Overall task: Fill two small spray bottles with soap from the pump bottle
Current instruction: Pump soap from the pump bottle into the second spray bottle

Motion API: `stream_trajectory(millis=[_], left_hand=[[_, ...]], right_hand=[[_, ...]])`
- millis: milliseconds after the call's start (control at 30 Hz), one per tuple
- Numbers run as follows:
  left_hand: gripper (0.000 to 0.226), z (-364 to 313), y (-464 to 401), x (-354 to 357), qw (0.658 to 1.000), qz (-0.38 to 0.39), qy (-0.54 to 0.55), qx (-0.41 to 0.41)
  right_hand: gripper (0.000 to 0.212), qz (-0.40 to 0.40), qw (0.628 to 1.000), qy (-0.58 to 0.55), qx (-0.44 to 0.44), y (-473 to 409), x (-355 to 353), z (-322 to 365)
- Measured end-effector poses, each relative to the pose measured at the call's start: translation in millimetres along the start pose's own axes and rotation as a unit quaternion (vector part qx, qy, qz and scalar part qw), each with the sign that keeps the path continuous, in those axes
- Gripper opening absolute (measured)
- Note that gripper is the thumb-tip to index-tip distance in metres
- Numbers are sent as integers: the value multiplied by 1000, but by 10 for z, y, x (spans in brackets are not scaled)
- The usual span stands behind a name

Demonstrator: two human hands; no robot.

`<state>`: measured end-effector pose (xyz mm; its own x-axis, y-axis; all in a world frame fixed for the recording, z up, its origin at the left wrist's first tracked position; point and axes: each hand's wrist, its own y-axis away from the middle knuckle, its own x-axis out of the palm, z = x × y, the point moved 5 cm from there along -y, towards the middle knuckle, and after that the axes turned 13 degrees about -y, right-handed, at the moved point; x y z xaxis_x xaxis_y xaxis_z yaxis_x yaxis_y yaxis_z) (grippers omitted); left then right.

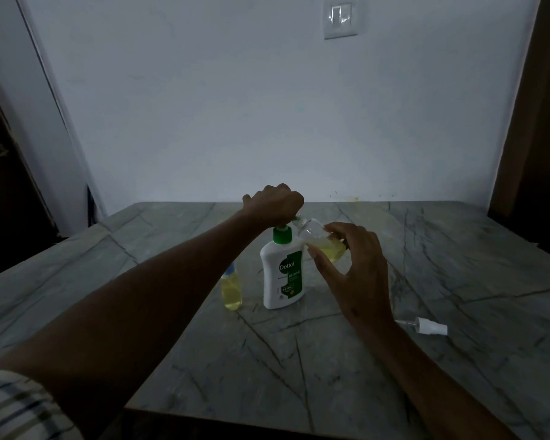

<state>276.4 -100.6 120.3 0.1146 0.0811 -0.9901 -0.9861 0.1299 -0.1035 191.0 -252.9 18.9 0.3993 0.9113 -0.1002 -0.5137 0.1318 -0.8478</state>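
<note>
While the left hand (275,203) clenches over the head of the white pump bottle (281,274) on the marble table (426,281), the right hand (351,265) pinches a tilted, partly filled small spray bottle (323,242), its neck at the spout. A slight misalignment could send soap down the outside. The second bottle (231,289), capped and filled, stands just beside; a loose sprayer cap (431,326) lies well apart.

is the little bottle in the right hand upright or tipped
Tipped. The small bottle in the right hand leans with its open neck toward the pump bottle spout, and the yellow soap pools at its lower end.
</note>
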Motion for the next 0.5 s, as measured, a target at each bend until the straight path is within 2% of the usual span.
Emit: stream_trajectory(millis=[167, 367, 500], left_hand=[[27, 61, -47, -27, 1000, -13, 28, -6], [24, -3, 6, -39, 1000, -12, -7, 2], [26, 9, -10, -31, 999, -42, -28, -1]], right_hand=[[52, -3, 1000, 9, -7, 0, 3, -20], [50, 1, 1000, 10, -14, 3, -1, -9], [50, 5, 1000, 18, -9, 6, 7, -18]])
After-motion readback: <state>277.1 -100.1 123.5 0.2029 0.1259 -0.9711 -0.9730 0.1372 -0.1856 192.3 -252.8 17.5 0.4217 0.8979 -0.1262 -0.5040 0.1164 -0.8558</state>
